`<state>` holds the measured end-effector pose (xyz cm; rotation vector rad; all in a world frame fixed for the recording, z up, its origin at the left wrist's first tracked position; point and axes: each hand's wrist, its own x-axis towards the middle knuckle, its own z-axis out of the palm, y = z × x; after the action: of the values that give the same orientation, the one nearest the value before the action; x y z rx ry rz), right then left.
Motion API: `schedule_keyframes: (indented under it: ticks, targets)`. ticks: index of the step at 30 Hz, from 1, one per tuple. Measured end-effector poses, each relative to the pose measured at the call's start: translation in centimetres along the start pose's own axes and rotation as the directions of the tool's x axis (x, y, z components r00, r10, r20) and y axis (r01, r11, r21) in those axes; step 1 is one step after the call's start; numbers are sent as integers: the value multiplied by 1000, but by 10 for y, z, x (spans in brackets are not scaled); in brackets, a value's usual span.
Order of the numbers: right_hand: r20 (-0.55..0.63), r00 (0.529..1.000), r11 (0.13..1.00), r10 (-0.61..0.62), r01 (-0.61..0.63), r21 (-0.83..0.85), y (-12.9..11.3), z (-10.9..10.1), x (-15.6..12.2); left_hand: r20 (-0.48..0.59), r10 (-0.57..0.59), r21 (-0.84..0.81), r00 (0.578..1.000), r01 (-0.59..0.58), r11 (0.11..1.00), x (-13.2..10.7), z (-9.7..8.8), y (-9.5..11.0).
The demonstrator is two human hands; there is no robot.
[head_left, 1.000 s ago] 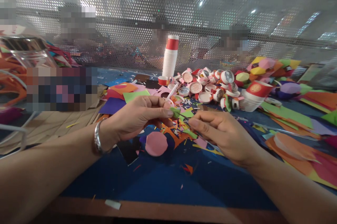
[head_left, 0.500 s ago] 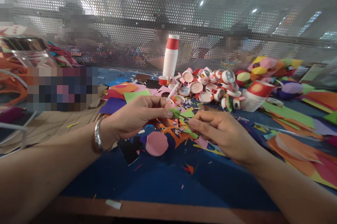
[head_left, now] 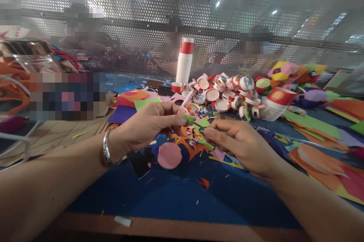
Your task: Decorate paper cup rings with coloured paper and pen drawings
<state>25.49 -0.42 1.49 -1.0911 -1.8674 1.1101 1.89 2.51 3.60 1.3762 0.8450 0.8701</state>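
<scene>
Between the thumb and fingers of my left hand (head_left: 155,122) is a small piece of green paper (head_left: 189,119). My right hand (head_left: 236,141) pinches a thin, dark, pointed tool (head_left: 198,125) whose tip reaches the green paper. Its grip end is hidden in my fingers, so its exact kind does not show. Below the hands, a pink paper disc (head_left: 170,155) lies flat on the blue tabletop (head_left: 170,196). Colourful paper scraps (head_left: 193,139) are scattered under and behind both hands.
A tall stack of paper cups (head_left: 184,62) stands at the back. Right of it lie a heap of cut cup bottoms (head_left: 212,94) and a tilted cup stack (head_left: 280,102). Coloured sheets (head_left: 318,164) cover the right side, cardboard (head_left: 71,132) the left. A mesh panel (head_left: 142,26) rises behind.
The green paper has shifted slightly up and right, and more of it shows past my left fingertips. Both hands stay almost in place.
</scene>
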Motion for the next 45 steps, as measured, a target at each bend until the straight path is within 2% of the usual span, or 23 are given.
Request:
schedule_keyframes:
  ticks: [4, 18, 34, 45]
  targets:
    - [7, 1000, 1000, 7, -7, -15, -1, 1, 1, 18, 30, -12, 999, -30, 999, 1, -1, -1]
    - [10, 1000, 999, 3, -3, -42, -1, 0, 0, 51, 21, -4, 998, -21, 1000, 1, -1, -4]
    - [7, 1000, 998, 19, -19, -52, 0, 0, -1, 25, 21, -12, 999, -20, 1000, 0, 1, -4]
    - [17, 1000, 999, 21, -22, 34, 1, 3, 2, 35, 2, -33, 999, -1, 999, 1, 1, 0]
